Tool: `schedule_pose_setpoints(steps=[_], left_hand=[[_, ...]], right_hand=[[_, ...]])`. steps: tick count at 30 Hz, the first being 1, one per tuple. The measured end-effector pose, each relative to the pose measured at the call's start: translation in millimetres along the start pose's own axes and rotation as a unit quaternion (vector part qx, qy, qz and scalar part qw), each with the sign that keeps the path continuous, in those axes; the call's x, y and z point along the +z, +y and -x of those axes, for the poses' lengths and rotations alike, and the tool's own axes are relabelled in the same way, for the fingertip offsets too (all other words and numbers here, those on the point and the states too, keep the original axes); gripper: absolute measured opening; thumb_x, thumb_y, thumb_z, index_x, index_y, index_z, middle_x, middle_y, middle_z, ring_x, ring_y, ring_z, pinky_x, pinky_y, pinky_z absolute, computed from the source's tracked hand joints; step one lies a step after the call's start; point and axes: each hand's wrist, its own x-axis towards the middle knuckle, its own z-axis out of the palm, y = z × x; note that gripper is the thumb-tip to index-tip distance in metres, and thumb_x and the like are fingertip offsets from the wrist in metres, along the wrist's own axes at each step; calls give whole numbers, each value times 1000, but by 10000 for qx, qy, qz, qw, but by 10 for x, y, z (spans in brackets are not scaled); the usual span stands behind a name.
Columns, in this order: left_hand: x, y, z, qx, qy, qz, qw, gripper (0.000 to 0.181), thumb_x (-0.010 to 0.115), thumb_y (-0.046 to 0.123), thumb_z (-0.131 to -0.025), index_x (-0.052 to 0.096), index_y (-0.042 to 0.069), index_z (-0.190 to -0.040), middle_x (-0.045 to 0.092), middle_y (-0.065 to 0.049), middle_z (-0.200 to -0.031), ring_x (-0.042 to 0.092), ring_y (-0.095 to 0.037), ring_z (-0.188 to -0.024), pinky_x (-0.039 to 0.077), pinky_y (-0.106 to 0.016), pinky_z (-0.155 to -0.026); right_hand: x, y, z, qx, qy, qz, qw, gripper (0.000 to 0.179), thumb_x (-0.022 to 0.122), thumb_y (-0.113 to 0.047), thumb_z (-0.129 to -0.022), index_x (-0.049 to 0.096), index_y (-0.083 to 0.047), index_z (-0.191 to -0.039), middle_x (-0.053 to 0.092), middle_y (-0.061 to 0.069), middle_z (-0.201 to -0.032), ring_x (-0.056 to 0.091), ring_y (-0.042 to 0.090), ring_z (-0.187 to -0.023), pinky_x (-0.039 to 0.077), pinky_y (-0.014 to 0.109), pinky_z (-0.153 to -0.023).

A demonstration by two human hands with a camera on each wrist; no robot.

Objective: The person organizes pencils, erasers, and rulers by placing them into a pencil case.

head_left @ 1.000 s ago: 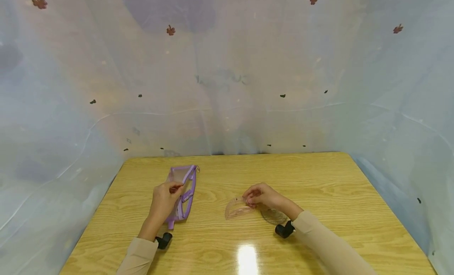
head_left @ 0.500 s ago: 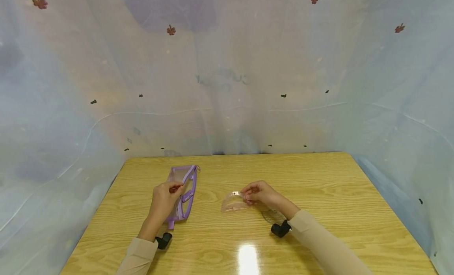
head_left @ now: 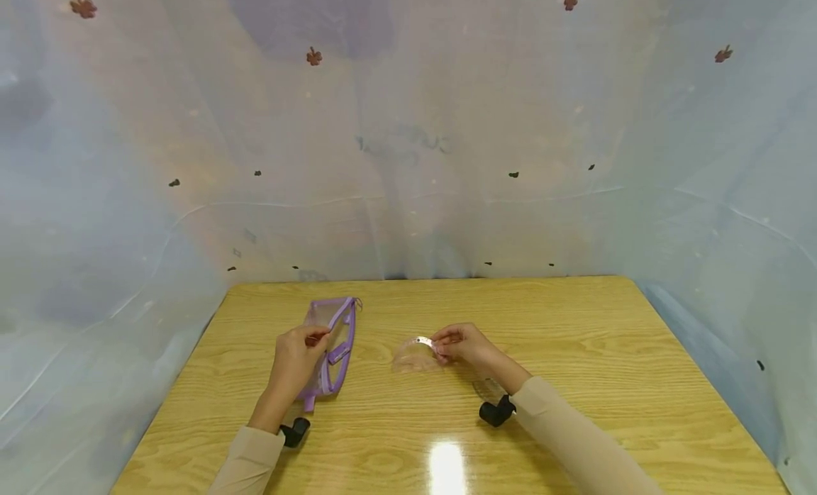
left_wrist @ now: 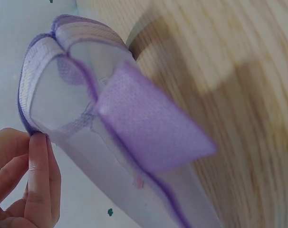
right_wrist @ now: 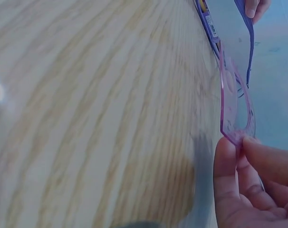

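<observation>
My left hand (head_left: 295, 357) pinches the upper rim of a see-through pouch (head_left: 323, 312) with purple edging and a zip. The pouch stands with its mouth parted on the table's left side. In the left wrist view, its purple fabric tab (left_wrist: 153, 121) sticks out at the near end, and my fingertips (left_wrist: 38, 142) hold the rim. Between thumb and fingers of my right hand (head_left: 471, 347) is one end of a pink transparent protractor (head_left: 410, 359), raised above the table to the right of the pouch. The right wrist view shows this protractor (right_wrist: 228, 102) pointing toward the pouch.
A clear round-edged piece (head_left: 488, 389) lies on the wooden table (head_left: 574, 325) under my right wrist, partly hidden. Each wrist carries a black camera mount (head_left: 496, 411). A pale patterned curtain (head_left: 408, 232) hangs behind the table and along its sides.
My right hand has moved slightly left and away from me with the pink protractor, which now tilts differently. The left hand and pouch have stayed almost still.
</observation>
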Motion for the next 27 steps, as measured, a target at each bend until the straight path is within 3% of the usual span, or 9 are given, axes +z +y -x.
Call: schedule_pose_setpoints(steps=[23, 27], left_hand=[[-3, 2, -16, 133, 87, -53, 9999, 13, 73, 4, -91, 77, -2, -102, 73, -13, -90, 70, -27, -79, 59, -37, -66], [8, -13, -23, 208, 164, -74, 9996, 12, 73, 2, -89, 77, -2, -100, 73, -12, -88, 70, -26, -77, 59, -36, -64]], right_hand=[[155, -28, -215, -53, 246, -330, 9991, 28, 56, 13, -95, 56, 21, -122, 65, 33, -103, 67, 16, -78, 59, 37, -77], [182, -45, -237, -5, 353, -290, 9990, 27, 57, 13, -95, 58, 20, -121, 67, 29, -100, 67, 15, -76, 59, 38, -77]])
